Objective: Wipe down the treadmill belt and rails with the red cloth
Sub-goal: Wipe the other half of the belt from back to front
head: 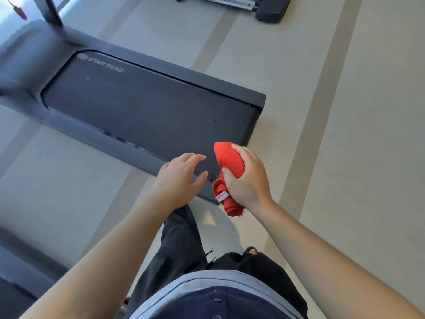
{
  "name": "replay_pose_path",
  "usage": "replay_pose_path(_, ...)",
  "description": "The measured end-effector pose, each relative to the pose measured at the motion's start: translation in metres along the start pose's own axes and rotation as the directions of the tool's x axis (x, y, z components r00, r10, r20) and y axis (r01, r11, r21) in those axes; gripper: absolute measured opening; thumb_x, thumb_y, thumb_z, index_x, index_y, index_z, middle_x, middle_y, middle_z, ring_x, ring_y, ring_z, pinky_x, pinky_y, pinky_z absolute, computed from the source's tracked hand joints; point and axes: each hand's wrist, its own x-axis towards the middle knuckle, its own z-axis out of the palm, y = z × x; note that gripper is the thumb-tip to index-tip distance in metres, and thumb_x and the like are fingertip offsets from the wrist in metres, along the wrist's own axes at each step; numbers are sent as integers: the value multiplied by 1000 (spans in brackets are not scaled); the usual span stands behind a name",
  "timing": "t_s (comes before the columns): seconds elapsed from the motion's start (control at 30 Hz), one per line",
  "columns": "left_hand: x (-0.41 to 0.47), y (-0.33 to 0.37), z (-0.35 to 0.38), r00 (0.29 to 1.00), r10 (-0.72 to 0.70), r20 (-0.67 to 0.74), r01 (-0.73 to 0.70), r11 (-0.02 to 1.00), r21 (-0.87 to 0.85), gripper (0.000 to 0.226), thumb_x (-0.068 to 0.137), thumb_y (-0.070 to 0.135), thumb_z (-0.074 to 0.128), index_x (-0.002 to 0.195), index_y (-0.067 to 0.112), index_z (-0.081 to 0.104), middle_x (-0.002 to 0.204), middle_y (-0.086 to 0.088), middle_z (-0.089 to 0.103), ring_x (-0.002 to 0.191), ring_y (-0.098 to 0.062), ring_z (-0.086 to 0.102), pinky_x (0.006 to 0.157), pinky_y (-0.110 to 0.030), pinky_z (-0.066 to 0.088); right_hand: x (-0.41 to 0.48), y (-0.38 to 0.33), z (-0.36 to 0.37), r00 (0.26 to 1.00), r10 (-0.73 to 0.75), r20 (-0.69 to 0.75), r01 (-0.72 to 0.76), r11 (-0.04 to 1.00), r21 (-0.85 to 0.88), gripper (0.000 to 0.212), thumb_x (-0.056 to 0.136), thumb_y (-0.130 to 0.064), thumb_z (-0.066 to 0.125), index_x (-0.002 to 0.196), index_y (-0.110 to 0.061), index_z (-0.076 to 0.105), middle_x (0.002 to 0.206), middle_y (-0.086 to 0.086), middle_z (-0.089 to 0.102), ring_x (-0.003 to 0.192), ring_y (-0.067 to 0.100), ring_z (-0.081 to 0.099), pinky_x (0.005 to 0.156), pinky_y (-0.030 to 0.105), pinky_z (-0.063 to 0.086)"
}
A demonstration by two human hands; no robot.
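Red cloth (230,168) bunched in the right hand's (247,180) curled fingers (239,150); left hand (178,178) spread, holding nothing.

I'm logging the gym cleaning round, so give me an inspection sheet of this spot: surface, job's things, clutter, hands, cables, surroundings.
Surface: treadmill belt dark, with a few faint specks; side rails grey.
Job's things: red cloth bunched, white label showing, over the belt's rear corner.
Clutter: nothing seen.
Hands: right hand grips the cloth; left hand open beside it, contact with the treadmill unclear.
Cables: red clip on a thin cord hangs by the upright.
Surroundings: striped beige floor; another machine's base beyond.
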Motion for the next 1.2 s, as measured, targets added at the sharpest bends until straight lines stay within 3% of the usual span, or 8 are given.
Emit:
replay_pose_path(0.23, 138, -79, -37, 966, 185, 180, -211, 967, 139, 44, 93, 39, 43, 135, 25, 43, 139, 4, 46, 115, -21, 51, 99, -41, 39, 88, -11, 81, 953, 245, -179, -236, 969, 69, 52, 83, -24, 61, 133, -25, 46, 135, -8, 49, 121, 16, 47, 102, 38, 43)
replay_pose_path(0.33, 187, -105, -40, 939, 223, 262, -278, 940, 199, 45, 94, 39, 42, 136, 25, 41, 140, 4, 45, 124, -21, 45, 102, -40, 36, 117, -6, 113, 916, 351, -194, -329, 934, 136, 52, 84, -24, 60, 133, -27, 45, 136, -9, 48, 122, 15, 46, 103, 39, 42)
replay_pose_path(0.47, 230, -128, -18, 918, 230, 323, -309, 925, 220, 45, 94, 40, 41, 136, 26, 40, 140, 5, 45, 122, -20, 47, 101, -39, 35, 154, 17, 142, 897, 388, -212, -363, 920, 149, 53, 84, -24, 59, 134, -27, 44, 138, -9, 45, 127, 15, 42, 106, 39, 38)
replay_pose_path(0.63, 298, -158, 64, 890, 287, 356, -375, 903, 210, 45, 93, 40, 42, 136, 25, 42, 139, 7, 46, 125, -17, 44, 103, -36, 35, 206, 90, 185, 901, 358, -244, -340, 934, 112, 53, 83, -23, 60, 133, -26, 45, 139, -10, 44, 127, 13, 40, 106, 36, 38)
replay_pose_path(0.87, 422, -222, 225, 861, 353, 366, -446, 870, 211, 46, 94, 40, 41, 137, 24, 40, 139, 7, 45, 127, -17, 43, 104, -36, 33, 283, 259, 283, 882, 361, -303, -387, 922, -29, 55, 86, -30, 61, 137, -26, 41, 146, -5, 38, 131, 19, 38, 105, 40, 38)
replay_pose_path(1.07, 507, -266, 348, 856, 425, 296, -492, 844, 212, 46, 93, 39, 42, 137, 24, 41, 140, 5, 45, 127, -19, 42, 105, -40, 33, 345, 378, 359, 899, 257, -354, -325, 934, -147, 55, 85, -31, 61, 136, -25, 43, 145, -3, 39, 132, 22, 36, 103, 46, 36)
replay_pose_path(1.2, 560, -286, 409, 856, 491, 158, -515, 832, 204, 48, 91, 37, 45, 136, 21, 43, 140, 2, 44, 128, -22, 41, 103, -45, 34, 393, 437, 386, 909, 101, -404, -254, 903, -346, 56, 85, -34, 58, 138, -26, 40, 148, 1, 36, 134, 26, 32, 101, 51, 35)
